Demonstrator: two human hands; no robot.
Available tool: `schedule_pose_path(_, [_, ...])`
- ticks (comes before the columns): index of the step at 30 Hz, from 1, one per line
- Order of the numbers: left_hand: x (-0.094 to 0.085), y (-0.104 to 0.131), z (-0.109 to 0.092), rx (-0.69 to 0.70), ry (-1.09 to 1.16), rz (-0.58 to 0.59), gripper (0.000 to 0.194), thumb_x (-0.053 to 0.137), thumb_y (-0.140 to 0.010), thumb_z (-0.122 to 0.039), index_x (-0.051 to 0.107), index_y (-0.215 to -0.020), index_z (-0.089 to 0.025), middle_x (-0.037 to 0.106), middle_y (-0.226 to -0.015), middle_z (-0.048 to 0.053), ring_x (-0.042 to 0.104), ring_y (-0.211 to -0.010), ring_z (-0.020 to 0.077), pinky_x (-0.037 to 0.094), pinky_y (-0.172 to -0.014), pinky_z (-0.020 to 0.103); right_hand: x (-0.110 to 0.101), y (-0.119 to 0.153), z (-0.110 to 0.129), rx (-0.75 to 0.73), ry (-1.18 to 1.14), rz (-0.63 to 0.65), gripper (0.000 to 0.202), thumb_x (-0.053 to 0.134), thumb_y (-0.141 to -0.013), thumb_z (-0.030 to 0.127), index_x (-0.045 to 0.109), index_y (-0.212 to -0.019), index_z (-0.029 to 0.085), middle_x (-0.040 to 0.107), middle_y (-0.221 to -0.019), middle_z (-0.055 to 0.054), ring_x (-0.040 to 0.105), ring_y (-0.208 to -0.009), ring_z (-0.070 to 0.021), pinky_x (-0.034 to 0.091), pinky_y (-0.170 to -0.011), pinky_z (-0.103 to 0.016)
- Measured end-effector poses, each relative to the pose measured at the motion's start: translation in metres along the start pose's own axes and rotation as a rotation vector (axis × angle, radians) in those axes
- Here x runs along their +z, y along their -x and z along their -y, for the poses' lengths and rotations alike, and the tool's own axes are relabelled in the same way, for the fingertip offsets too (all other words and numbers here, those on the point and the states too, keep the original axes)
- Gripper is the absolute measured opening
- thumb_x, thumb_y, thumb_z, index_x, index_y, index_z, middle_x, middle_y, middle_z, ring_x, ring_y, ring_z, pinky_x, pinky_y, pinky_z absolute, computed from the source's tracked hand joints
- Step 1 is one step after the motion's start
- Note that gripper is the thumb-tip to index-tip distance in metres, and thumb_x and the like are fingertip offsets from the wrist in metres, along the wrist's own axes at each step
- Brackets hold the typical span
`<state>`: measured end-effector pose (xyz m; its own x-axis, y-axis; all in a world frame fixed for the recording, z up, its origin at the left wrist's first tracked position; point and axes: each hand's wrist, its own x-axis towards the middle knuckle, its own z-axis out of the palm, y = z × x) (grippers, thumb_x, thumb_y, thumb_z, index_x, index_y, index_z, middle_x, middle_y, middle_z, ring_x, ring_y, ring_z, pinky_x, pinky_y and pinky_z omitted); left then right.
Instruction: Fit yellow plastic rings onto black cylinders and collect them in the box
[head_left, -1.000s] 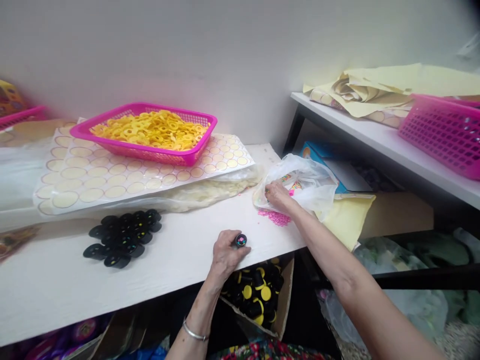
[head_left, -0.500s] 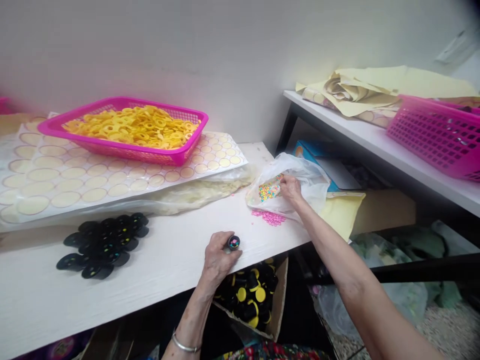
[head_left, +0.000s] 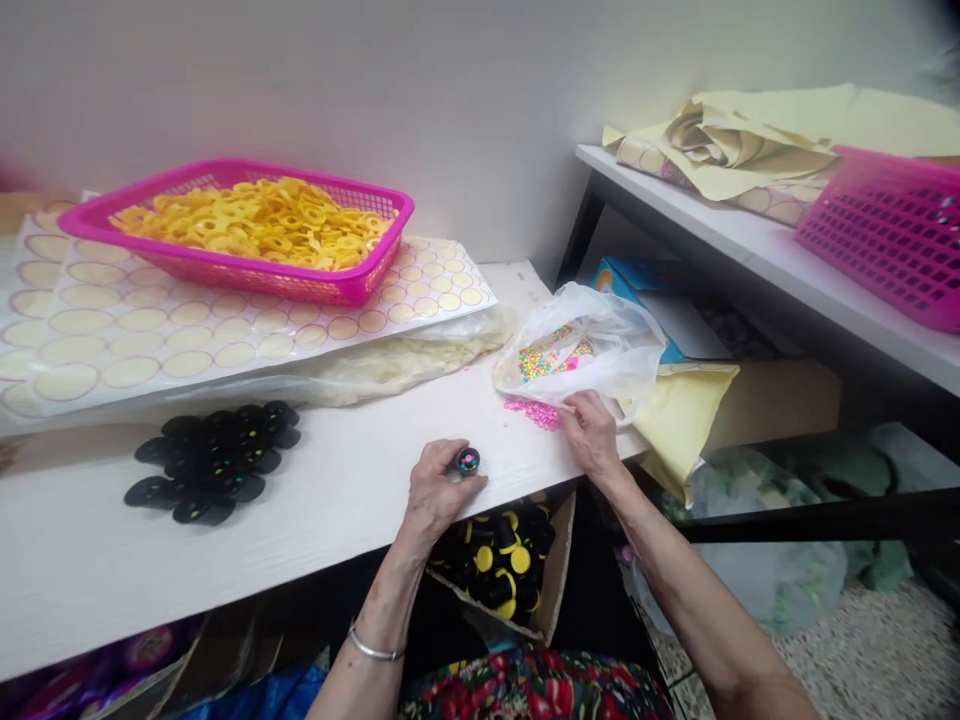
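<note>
Near the table's front edge, my left hand [head_left: 435, 490] is closed around a small round black container [head_left: 468, 461], upright, with pink and other coloured bits showing in its top. My right hand [head_left: 591, 435] is at the near edge of a translucent plastic bag [head_left: 626, 340], fingers pinched together; what lies between them, if anything, is hidden. Small multicoloured beads [head_left: 541, 362] fill the bag's mouth. A heap of pink pieces [head_left: 535, 413] lies on the table just left of my right fingers. At the left stands a cluster of black containers [head_left: 214, 460], some with coloured bits inside.
A pink basket [head_left: 352, 290] of yellow rings [head_left: 277, 225] rests on sheets of round stickers [head_left: 187, 365]. Below the table edge, a cardboard box [head_left: 561, 570] holds black-and-yellow pieces [head_left: 504, 560]. At right are a white shelf [head_left: 720, 235] and another pink basket [head_left: 885, 240].
My right hand has drawn out of the bag's mouth and moved toward me, to the bag's near edge. My left hand still holds the black container. The view has tilted slightly downward.
</note>
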<state>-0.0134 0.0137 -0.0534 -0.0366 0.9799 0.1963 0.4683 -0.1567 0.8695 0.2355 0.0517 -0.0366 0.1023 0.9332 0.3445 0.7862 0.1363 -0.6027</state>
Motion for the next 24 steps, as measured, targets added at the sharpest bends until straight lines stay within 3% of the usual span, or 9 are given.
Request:
schedule_pose_path(3, [-0.004, -0.001, -0.001, -0.017, 0.000, 0.024, 0.043, 0.076, -0.051, -0.025, 0.066, -0.092, -0.021, 0.064, -0.094, 0.005, 0.060, -0.091, 0.0214, 0.051, -0.083, 0.036, -0.001, -0.035, 0.000, 0.021, 0.079, -0.087, 0.019, 0.044, -0.079, 0.018, 0.060, -0.088, 0.016, 0.055, -0.096, -0.009, 0.052, -0.093, -0.0191, 0.042, -0.081, -0.029])
schedule_pose_path(7, [-0.007, -0.005, -0.001, -0.041, 0.066, 0.068, 0.047, 0.079, -0.051, -0.034, 0.067, -0.094, -0.019, 0.064, -0.096, 0.006, 0.059, -0.092, 0.0218, 0.049, -0.086, 0.037, 0.002, -0.086, -0.003, 0.020, 0.203, 0.003, 0.017, 0.045, -0.075, 0.011, 0.061, -0.079, 0.016, 0.057, -0.093, -0.009, 0.050, -0.094, -0.0213, 0.040, -0.083, -0.031])
schedule_pose_path(10, [-0.004, -0.002, 0.000, -0.121, 0.139, 0.014, 0.042, 0.074, -0.060, -0.039, 0.066, -0.095, -0.018, 0.063, -0.098, 0.007, 0.059, -0.089, 0.0197, 0.049, -0.083, 0.034, 0.014, -0.099, 0.002, -0.006, 0.230, 0.049, 0.013, 0.048, -0.076, 0.011, 0.060, -0.073, 0.016, 0.058, -0.087, -0.009, 0.050, -0.091, -0.0223, 0.041, -0.082, -0.033])
schedule_pose_path(13, [-0.005, 0.008, 0.003, -0.149, 0.200, -0.143, 0.032, 0.066, -0.071, -0.037, 0.064, -0.095, -0.017, 0.062, -0.097, 0.007, 0.059, -0.081, 0.0163, 0.050, -0.076, 0.031, 0.027, -0.078, 0.021, -0.213, 0.152, 0.110, 0.013, 0.049, -0.081, 0.017, 0.059, -0.073, 0.016, 0.058, -0.087, -0.009, 0.050, -0.088, -0.0218, 0.042, -0.081, -0.034])
schedule_pose_path(17, [-0.036, 0.005, 0.005, 0.092, -0.053, -0.283, 0.020, 0.062, -0.077, -0.029, 0.064, -0.093, -0.018, 0.063, -0.094, 0.008, 0.058, -0.084, 0.0181, 0.050, -0.073, 0.032, 0.031, -0.028, 0.041, -0.494, 0.059, 0.179, 0.010, 0.049, -0.082, 0.017, 0.059, -0.081, 0.016, 0.057, -0.098, -0.012, 0.048, -0.091, -0.0241, 0.044, -0.079, -0.038])
schedule_pose_path(21, [-0.077, -0.045, -0.010, 0.349, -0.547, -0.303, 0.016, 0.057, -0.079, -0.023, 0.064, -0.093, -0.019, 0.063, -0.098, 0.009, 0.054, -0.092, 0.0228, 0.045, -0.084, 0.040, 0.026, -0.003, 0.047, -0.495, -0.011, 0.147, 0.012, 0.049, -0.081, 0.012, 0.059, -0.087, 0.015, 0.057, -0.099, -0.013, 0.049, -0.090, -0.0244, 0.046, -0.075, -0.039])
schedule_pose_path(24, [-0.085, -0.101, -0.034, 0.452, -0.735, -0.150, 0.015, 0.050, -0.081, -0.019, 0.063, -0.089, -0.017, 0.062, -0.099, 0.010, 0.051, -0.092, 0.0232, 0.044, -0.084, 0.037, 0.022, -0.001, 0.052, -0.466, -0.071, 0.112, 0.011, 0.049, -0.081, 0.010, 0.058, -0.087, 0.014, 0.057, -0.096, -0.012, 0.050, -0.090, -0.0238, 0.047, -0.074, -0.039])
